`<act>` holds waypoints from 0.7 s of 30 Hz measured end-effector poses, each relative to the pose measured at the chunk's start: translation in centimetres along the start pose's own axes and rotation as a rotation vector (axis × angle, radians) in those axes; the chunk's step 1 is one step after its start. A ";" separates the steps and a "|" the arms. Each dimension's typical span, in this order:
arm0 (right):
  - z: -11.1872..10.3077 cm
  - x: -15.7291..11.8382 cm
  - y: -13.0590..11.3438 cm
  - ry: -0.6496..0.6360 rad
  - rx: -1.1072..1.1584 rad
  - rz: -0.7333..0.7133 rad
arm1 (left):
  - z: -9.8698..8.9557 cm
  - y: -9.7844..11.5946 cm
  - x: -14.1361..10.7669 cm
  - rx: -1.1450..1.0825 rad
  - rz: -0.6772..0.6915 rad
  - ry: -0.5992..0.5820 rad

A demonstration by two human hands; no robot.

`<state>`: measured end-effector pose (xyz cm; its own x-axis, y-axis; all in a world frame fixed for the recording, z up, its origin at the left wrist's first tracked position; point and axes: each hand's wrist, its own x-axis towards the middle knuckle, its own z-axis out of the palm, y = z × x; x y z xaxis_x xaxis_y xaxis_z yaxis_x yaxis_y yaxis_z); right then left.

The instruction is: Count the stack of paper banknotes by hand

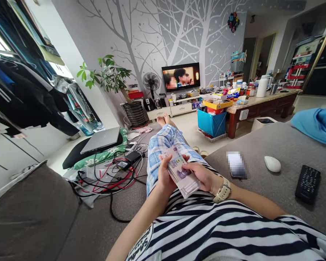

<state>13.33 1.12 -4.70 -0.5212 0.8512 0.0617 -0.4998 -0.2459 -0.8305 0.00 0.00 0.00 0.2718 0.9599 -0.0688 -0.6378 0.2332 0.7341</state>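
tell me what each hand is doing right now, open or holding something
Left hand: closed on the left side of a stack of banknotes.
Right hand: closed on the same stack's right side, thumb on top.

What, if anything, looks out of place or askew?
The cables lie in a loose tangle on the sofa, crossing one another untidily. The banknotes between left hand and right hand show no obvious damage.

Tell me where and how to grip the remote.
Grip the remote across its middle by its two long edges, probably coming from above with the right hand: it lies flat on the sofa, on that hand's side, and is narrow across. That hand holds notes, so would need freeing.
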 end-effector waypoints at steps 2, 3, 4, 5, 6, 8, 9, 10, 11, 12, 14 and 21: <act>-0.4 -0.5 -0.8 0.103 -0.182 -0.117 | 0.0 0.5 0.2 -0.068 0.076 0.058; -0.5 -0.9 -1.4 0.159 -0.304 -0.214 | 0.0 0.7 0.2 -0.104 0.103 0.077; -0.5 -1.4 -2.0 0.211 -0.432 -0.319 | 0.0 0.9 0.2 -0.134 0.124 0.086; -0.5 -2.0 -2.7 0.237 -0.577 -0.425 | 0.0 1.1 0.1 -0.155 0.138 0.091; -0.4 -2.6 -3.3 0.208 -0.721 -0.515 | 0.1 1.1 0.1 -0.164 0.151 0.092; 0.0 -3.6 -4.4 -0.012 -0.959 -0.625 | 0.1 1.1 -0.1 -0.163 0.171 0.091; 0.3 -4.0 -4.8 -0.118 -1.021 -0.650 | 0.2 1.1 -0.2 -0.164 0.168 0.086; 0.6 -4.2 -5.1 -0.202 -1.065 -0.654 | 0.2 1.1 -0.3 -0.166 0.156 0.077; 0.8 -4.4 -5.2 -0.254 -1.096 -0.654 | 0.3 1.0 -0.4 -0.172 0.140 0.067; 1.0 -4.4 -5.2 -0.284 -1.114 -0.655 | 0.3 1.0 -0.4 -0.182 0.123 0.058; 1.2 -4.4 -5.2 -0.304 -1.136 -0.660 | 0.4 1.0 -0.5 -0.207 0.093 0.057; 1.0 -4.1 -5.1 -0.297 -1.140 -0.710 | 0.7 1.1 -0.7 -0.273 0.031 0.083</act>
<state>17.30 -1.64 -0.16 -0.5934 0.4676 0.6552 0.0452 0.8321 -0.5528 -0.38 -0.48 1.36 0.1965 0.9741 -0.1123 -0.8186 0.2260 0.5280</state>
